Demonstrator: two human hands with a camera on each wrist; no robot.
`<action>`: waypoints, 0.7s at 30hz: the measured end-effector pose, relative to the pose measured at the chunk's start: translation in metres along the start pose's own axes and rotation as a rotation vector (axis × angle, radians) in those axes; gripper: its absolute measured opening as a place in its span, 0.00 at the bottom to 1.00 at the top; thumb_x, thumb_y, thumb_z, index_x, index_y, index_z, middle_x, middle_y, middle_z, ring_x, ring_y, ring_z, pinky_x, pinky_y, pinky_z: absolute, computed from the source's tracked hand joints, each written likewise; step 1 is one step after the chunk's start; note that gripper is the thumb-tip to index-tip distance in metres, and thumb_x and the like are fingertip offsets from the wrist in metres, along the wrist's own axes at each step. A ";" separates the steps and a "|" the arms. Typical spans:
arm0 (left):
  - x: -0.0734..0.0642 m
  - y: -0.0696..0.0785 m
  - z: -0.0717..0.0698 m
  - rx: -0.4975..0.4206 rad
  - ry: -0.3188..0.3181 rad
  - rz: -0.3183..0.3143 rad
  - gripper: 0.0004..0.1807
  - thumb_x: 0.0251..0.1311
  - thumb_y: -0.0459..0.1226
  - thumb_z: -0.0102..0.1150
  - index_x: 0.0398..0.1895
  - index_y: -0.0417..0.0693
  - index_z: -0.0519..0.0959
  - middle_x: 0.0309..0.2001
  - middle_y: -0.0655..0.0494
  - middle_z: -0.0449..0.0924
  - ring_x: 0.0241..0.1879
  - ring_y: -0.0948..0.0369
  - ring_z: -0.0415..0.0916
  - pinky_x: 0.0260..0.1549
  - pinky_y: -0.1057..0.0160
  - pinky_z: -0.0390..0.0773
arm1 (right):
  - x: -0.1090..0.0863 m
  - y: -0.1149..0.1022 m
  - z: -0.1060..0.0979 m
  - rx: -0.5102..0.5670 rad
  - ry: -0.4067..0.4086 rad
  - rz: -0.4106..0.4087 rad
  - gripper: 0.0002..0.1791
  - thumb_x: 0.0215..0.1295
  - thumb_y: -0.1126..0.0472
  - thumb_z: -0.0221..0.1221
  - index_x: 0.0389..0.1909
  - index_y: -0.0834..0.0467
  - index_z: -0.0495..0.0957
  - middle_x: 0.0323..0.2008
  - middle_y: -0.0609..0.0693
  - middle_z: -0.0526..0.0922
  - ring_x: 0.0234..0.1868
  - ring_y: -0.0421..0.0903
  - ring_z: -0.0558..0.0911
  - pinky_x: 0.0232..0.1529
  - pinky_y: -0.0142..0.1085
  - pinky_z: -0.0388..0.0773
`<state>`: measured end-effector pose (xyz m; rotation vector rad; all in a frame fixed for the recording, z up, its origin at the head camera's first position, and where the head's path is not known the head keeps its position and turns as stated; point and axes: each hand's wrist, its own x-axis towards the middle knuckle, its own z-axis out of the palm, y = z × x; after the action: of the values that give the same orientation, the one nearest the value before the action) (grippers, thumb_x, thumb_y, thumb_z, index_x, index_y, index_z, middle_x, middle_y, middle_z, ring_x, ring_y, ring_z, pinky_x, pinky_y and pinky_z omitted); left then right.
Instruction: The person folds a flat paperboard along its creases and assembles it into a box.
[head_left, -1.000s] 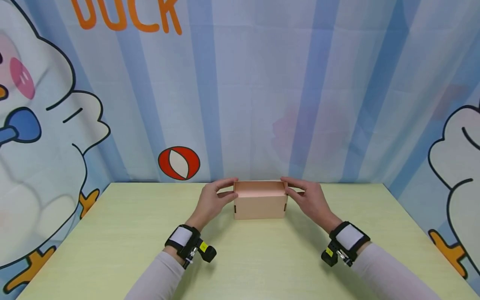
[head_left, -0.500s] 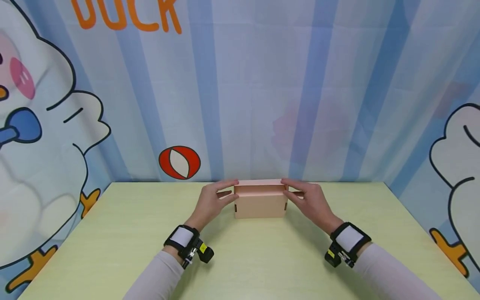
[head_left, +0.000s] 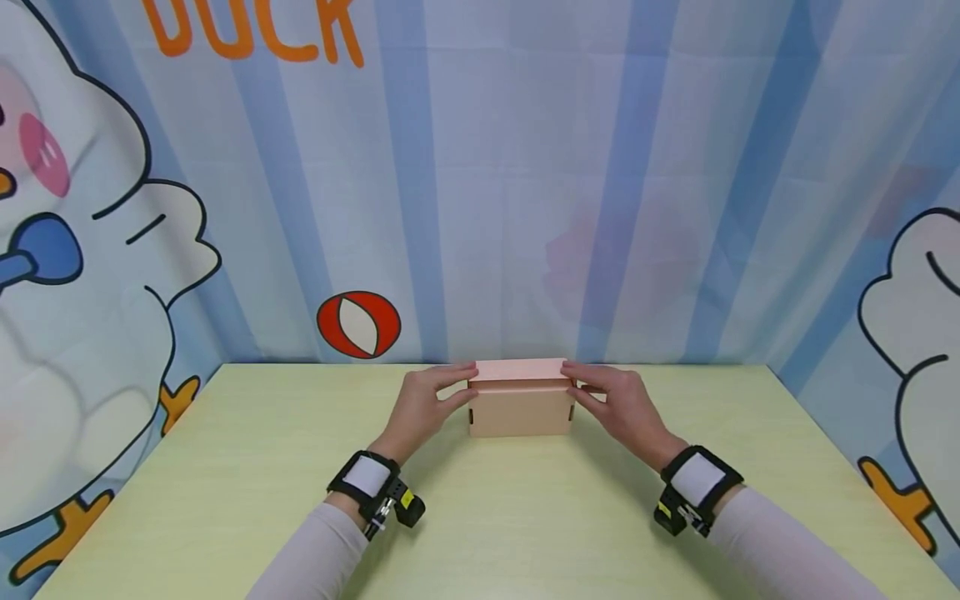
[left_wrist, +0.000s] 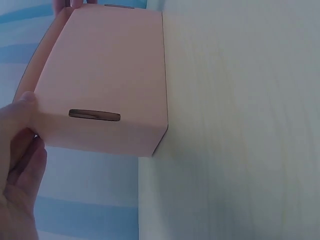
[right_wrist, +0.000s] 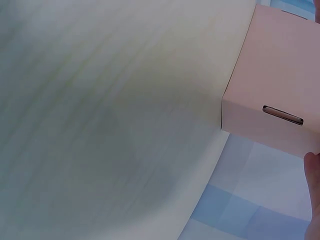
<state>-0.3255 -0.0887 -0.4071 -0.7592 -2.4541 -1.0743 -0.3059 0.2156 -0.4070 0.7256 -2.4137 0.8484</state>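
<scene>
A small pinkish-tan cardboard box (head_left: 521,415) stands at the table's far edge, its long front wall toward me. Its lid (head_left: 521,369) slopes forward from the back, and a narrow dark gap shows above the front wall. My left hand (head_left: 429,407) holds the left end, fingertips on the lid's corner and thumb at the front top corner. At the right end my right hand (head_left: 624,405) has the same hold, mirrored. In the left wrist view a slot (left_wrist: 95,115) cuts the box's edge; another slot (right_wrist: 283,115) shows in the right wrist view. The box's inside is hidden.
The pale yellow-green table (head_left: 517,517) extends in front of the box and to both sides. Right behind it hangs a blue striped curtain (head_left: 517,208) with printed white ducks and a red-and-white ball (head_left: 358,325). Each wrist wears a black strap with a small camera.
The lid has come down and forward over the box, and the opening has narrowed to a thin gap. Both hands' fingertips moved slightly forward with it; the box stayed in place.
</scene>
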 end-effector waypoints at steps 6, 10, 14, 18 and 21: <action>0.000 -0.002 0.000 0.104 0.009 0.091 0.20 0.56 0.39 0.69 0.54 0.48 0.83 0.54 0.53 0.84 0.56 0.55 0.82 0.57 0.56 0.79 | 0.000 -0.001 0.000 -0.073 0.015 -0.049 0.18 0.59 0.64 0.67 0.53 0.57 0.84 0.54 0.54 0.85 0.52 0.51 0.86 0.45 0.42 0.85; -0.001 -0.002 0.000 0.127 0.007 0.124 0.20 0.57 0.39 0.69 0.54 0.47 0.83 0.54 0.52 0.84 0.56 0.55 0.82 0.58 0.55 0.78 | 0.000 -0.002 0.001 -0.116 0.023 -0.068 0.18 0.59 0.64 0.68 0.52 0.57 0.85 0.53 0.54 0.86 0.52 0.52 0.86 0.49 0.46 0.84; -0.001 -0.002 0.000 0.139 0.001 0.131 0.20 0.58 0.40 0.69 0.54 0.48 0.83 0.54 0.52 0.84 0.56 0.55 0.82 0.59 0.55 0.77 | -0.001 -0.002 0.002 -0.145 0.036 -0.108 0.18 0.58 0.65 0.68 0.51 0.58 0.85 0.52 0.55 0.86 0.52 0.53 0.86 0.51 0.48 0.82; 0.000 -0.002 0.000 0.155 0.003 0.161 0.19 0.57 0.39 0.69 0.53 0.47 0.84 0.54 0.51 0.84 0.56 0.55 0.82 0.58 0.54 0.78 | -0.001 -0.001 0.002 -0.170 0.054 -0.145 0.19 0.57 0.65 0.69 0.51 0.58 0.85 0.52 0.55 0.86 0.52 0.53 0.86 0.52 0.48 0.82; 0.000 -0.002 -0.001 0.167 -0.003 0.170 0.19 0.58 0.40 0.68 0.53 0.47 0.84 0.54 0.51 0.84 0.56 0.55 0.82 0.59 0.54 0.77 | -0.001 0.000 0.002 -0.181 0.061 -0.172 0.19 0.56 0.65 0.69 0.51 0.58 0.85 0.51 0.55 0.87 0.52 0.53 0.86 0.52 0.48 0.82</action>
<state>-0.3267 -0.0904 -0.4078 -0.8958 -2.3951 -0.7959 -0.3053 0.2142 -0.4089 0.8100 -2.2985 0.5671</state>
